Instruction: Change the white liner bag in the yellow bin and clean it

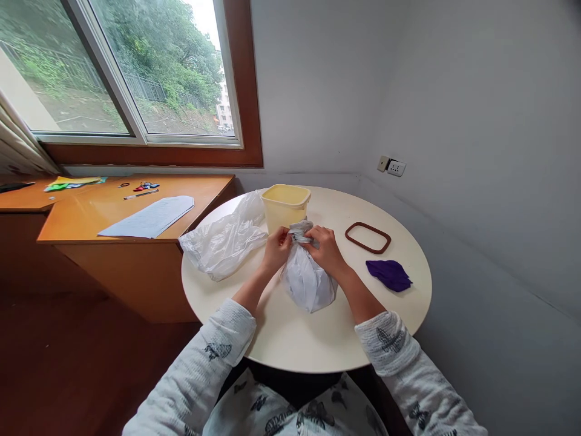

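Note:
A full white plastic bag [310, 280] rests on the round table, its neck gathered and twisted at the top. My left hand [278, 247] pinches the neck from the left, and my right hand [325, 247] grips it from the right. Both hands have their fingers closed on the plastic. What the bag contains is hidden. Just behind the hands stands a pale yellow plastic bin [285, 203]. To the left lies a crumpled clear plastic bag [229, 239], spread out beside the bin.
On the white table [313, 351], a brown rounded frame [385, 247] and a folded purple cloth [388, 275] lie at the right. A wooden desk [118, 248] on the left bears papers [149, 218] and a pen [141, 194]. Walls border the table behind and right.

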The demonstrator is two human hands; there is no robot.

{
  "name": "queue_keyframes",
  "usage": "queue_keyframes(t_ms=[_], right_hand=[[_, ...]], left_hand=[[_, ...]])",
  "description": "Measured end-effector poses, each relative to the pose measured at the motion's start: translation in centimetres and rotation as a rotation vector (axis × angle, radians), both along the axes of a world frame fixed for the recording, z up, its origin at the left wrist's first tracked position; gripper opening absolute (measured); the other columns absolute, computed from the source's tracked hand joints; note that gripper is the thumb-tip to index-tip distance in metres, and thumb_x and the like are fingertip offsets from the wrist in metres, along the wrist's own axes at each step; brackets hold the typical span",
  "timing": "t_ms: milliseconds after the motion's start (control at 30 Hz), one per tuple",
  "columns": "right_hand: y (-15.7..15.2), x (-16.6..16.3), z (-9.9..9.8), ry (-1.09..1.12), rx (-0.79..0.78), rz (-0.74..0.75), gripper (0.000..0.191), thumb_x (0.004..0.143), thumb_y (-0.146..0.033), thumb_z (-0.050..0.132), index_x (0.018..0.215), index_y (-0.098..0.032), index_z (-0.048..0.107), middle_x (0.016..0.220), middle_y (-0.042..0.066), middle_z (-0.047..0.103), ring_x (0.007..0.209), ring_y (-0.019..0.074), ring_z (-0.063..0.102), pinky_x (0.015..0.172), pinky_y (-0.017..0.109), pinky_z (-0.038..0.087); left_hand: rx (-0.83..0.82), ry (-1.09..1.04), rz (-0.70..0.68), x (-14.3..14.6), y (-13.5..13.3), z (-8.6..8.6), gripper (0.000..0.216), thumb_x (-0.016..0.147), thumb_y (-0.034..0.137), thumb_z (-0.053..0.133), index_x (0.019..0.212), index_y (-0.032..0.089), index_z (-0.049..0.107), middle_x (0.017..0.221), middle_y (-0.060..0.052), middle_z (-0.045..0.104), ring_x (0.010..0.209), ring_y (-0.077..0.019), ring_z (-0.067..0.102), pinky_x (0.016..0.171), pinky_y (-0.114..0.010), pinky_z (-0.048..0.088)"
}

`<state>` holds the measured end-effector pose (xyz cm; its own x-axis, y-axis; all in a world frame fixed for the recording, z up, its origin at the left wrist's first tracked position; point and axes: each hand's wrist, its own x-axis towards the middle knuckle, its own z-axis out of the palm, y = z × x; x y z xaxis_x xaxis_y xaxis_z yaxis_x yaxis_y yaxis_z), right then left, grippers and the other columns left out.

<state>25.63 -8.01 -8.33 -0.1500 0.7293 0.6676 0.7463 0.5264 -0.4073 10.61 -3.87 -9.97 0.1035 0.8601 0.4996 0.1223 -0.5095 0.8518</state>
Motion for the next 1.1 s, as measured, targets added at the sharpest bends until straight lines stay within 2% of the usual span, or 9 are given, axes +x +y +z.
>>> queue_keyframes(t_ms=[133, 233, 400, 567, 700, 767, 967, 1100], right_hand=[[-0.4, -0.2, 0.4, 0.068, -0.002, 0.07, 0.002, 0.08, -0.022, 0.057, 0.081, -0.023, 0.057, 0.085, 0.0, 0.064, 0.086, 0.0163, 0.057, 0.085, 0.031, 0.037], [-0.6, -0.3, 0.6, 0.162, -0.02, 0.096, 0.003, 0.08, -0.025, 0.058, 0.081, -0.023, 0.056, 0.084, 0.0, 0.064, 0.085, 0.0163, 0.057, 0.085, 0.031, 0.039], [-0.2, -0.1, 0.4, 0.289, -0.056, 0.041, 0.009, 0.081, -0.031, 0.054, 0.08, -0.022, 0.055, 0.085, 0.0, 0.064, 0.082, 0.017, 0.058, 0.082, 0.032, 0.04], [0.2, 0.3, 0.0, 0.166, -0.034, -0.037, 0.008, 0.083, -0.024, 0.05, 0.083, -0.021, 0.058, 0.087, 0.002, 0.065, 0.086, 0.0189, 0.058, 0.083, 0.035, 0.038], [-0.3, 0.2, 0.4, 0.066, 0.047, 0.005, 0.023, 0.078, -0.013, 0.051, 0.098, -0.023, 0.059, 0.099, 0.002, 0.065, 0.097, 0.0188, 0.057, 0.09, 0.035, 0.035], [-0.6, 0.1, 0.6, 0.031, 0.073, 0.016, 0.027, 0.075, -0.011, 0.051, 0.098, -0.024, 0.06, 0.098, 0.002, 0.065, 0.096, 0.0188, 0.057, 0.091, 0.036, 0.035], [-0.7, -0.1, 0.7, 0.174, 0.085, -0.009, 0.014, 0.072, -0.011, 0.053, 0.077, -0.022, 0.059, 0.081, 0.0, 0.064, 0.083, 0.0173, 0.059, 0.086, 0.035, 0.037], [-0.9, -0.3, 0.7, 0.346, 0.034, 0.008, 0.007, 0.07, -0.015, 0.055, 0.07, -0.022, 0.056, 0.076, -0.002, 0.062, 0.077, 0.0161, 0.058, 0.084, 0.034, 0.039]], left_hand=[[-0.019, -0.007, 0.031, -0.1, 0.5, -0.4, 0.012, 0.076, 0.027, 0.053, 0.071, 0.017, 0.057, 0.069, -0.001, 0.059, 0.066, -0.0126, 0.052, 0.062, -0.024, 0.041], [-0.084, -0.098, -0.015, -0.1, 0.4, -0.3, 0.013, 0.074, 0.029, 0.057, 0.071, 0.016, 0.059, 0.068, -0.001, 0.059, 0.065, -0.0121, 0.052, 0.061, -0.024, 0.041], [-0.259, -0.344, -0.225, -0.4, -0.4, 0.9, 0.023, 0.068, 0.036, 0.067, 0.077, 0.017, 0.059, 0.072, -0.001, 0.06, 0.067, -0.0119, 0.054, 0.065, -0.025, 0.044], [-0.392, -0.443, -0.417, -0.8, -0.7, 1.4, 0.025, 0.065, 0.036, 0.07, 0.077, 0.017, 0.058, 0.069, 0.0, 0.058, 0.062, -0.0108, 0.054, 0.062, -0.025, 0.043], [-0.398, -0.464, -0.405, -0.7, -0.9, 1.4, 0.025, 0.063, 0.033, 0.074, 0.075, 0.017, 0.058, 0.067, 0.001, 0.058, 0.06, -0.01, 0.052, 0.06, -0.024, 0.04], [-0.397, -0.457, -0.401, -0.6, -1.0, 1.4, 0.026, 0.062, 0.033, 0.074, 0.076, 0.017, 0.058, 0.069, 0.0, 0.059, 0.062, -0.0108, 0.053, 0.06, -0.024, 0.04], [-0.374, -0.432, -0.432, -0.7, -0.9, 1.3, 0.022, 0.067, 0.031, 0.072, 0.081, 0.016, 0.063, 0.077, 0.0, 0.062, 0.074, -0.0121, 0.055, 0.07, -0.024, 0.04], [-0.412, -0.479, -0.412, -0.7, -0.6, 1.1, 0.019, 0.066, 0.027, 0.072, 0.079, 0.016, 0.061, 0.074, 0.001, 0.061, 0.068, -0.01, 0.054, 0.068, -0.023, 0.039]])
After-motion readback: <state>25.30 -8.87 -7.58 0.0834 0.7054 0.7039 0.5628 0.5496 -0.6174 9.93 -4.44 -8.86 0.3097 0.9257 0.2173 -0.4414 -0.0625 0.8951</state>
